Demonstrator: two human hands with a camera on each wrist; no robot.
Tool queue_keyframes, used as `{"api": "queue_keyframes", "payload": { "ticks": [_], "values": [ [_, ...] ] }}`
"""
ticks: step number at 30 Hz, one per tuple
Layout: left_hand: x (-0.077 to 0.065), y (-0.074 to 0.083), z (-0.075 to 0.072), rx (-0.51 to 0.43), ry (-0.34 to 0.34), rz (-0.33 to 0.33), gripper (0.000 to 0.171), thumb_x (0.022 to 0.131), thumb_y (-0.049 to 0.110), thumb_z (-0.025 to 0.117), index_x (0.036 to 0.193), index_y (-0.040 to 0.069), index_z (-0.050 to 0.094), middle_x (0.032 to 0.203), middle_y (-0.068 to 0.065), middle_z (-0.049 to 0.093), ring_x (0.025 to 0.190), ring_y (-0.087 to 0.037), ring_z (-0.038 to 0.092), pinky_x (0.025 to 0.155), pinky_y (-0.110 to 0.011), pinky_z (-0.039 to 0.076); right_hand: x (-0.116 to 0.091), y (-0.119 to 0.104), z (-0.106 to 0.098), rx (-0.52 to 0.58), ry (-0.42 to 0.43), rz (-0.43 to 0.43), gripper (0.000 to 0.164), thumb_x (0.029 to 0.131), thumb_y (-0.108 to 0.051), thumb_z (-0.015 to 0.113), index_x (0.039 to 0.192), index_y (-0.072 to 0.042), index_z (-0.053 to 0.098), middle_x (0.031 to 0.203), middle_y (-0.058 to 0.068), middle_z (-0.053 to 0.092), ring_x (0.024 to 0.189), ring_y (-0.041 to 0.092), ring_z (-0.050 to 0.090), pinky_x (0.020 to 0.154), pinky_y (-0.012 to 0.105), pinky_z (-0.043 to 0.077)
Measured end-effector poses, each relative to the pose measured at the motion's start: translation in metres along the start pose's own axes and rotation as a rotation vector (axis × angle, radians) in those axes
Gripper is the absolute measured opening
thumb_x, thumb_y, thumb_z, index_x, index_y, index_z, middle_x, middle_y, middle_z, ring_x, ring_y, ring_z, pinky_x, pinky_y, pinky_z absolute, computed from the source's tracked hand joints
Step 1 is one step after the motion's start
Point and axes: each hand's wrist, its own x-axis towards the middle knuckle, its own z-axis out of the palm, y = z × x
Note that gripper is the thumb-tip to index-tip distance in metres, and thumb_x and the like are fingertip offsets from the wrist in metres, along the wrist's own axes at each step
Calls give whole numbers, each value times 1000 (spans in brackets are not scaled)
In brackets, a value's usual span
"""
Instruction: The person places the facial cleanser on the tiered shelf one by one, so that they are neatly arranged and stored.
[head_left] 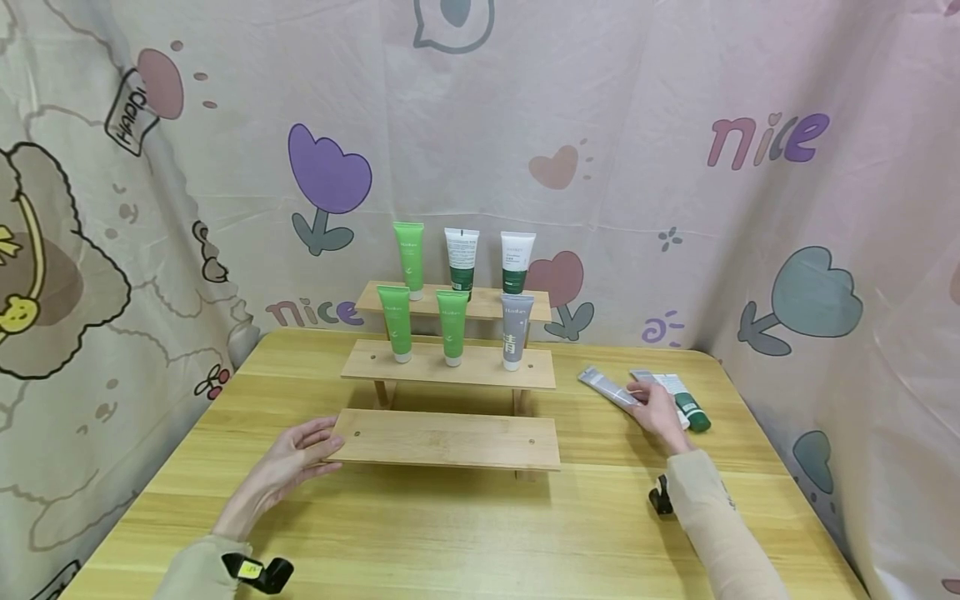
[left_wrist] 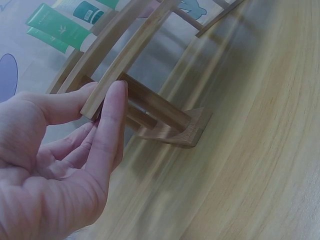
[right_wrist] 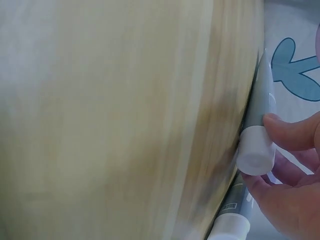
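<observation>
A three-tier wooden display stand (head_left: 450,438) stands on the table. My left hand (head_left: 296,458) pinches the left end of its lowest shelf; the left wrist view shows the board's end (left_wrist: 102,97) between thumb and fingers. At the right, my right hand (head_left: 660,410) holds a grey squeeze tube (head_left: 603,387) lying on the table, its thumb against the tube (right_wrist: 257,112) just above the white cap. Beside it lie a second grey tube (right_wrist: 232,215) and a white-and-green tube (head_left: 692,407), both partly covered by the hand in the head view.
Two green tubes (head_left: 396,323) (head_left: 452,327) and a grey tube (head_left: 514,332) stand on the middle shelf. On the top shelf are a green tube (head_left: 410,258) and two white-and-green tubes (head_left: 461,254) (head_left: 517,260). A printed curtain (head_left: 622,200) hangs around the wooden table (head_left: 420,533).
</observation>
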Motion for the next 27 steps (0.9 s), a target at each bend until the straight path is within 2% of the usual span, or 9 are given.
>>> {"api": "queue_keyframes", "payload": {
  "ticks": [19, 27],
  "values": [
    [0, -1, 0, -10, -6, -1, 77, 104, 13, 55, 155, -14, 3, 158, -39, 8, 107, 3, 56, 97, -27, 61, 1, -9, 2, 0, 33, -18, 44, 88, 2, 59, 131, 10, 59, 129, 33, 62, 118, 48, 60, 105, 59, 48],
    [1, 0, -1, -12, 4, -7, 78, 104, 14, 55, 156, -13, 4, 159, -39, 7, 108, 4, 55, 97, -27, 61, 4, -14, 0, 34, 86, -11, 45, 88, 4, 57, 133, 8, 58, 129, 33, 61, 120, 49, 58, 107, 59, 47]
  ]
}}
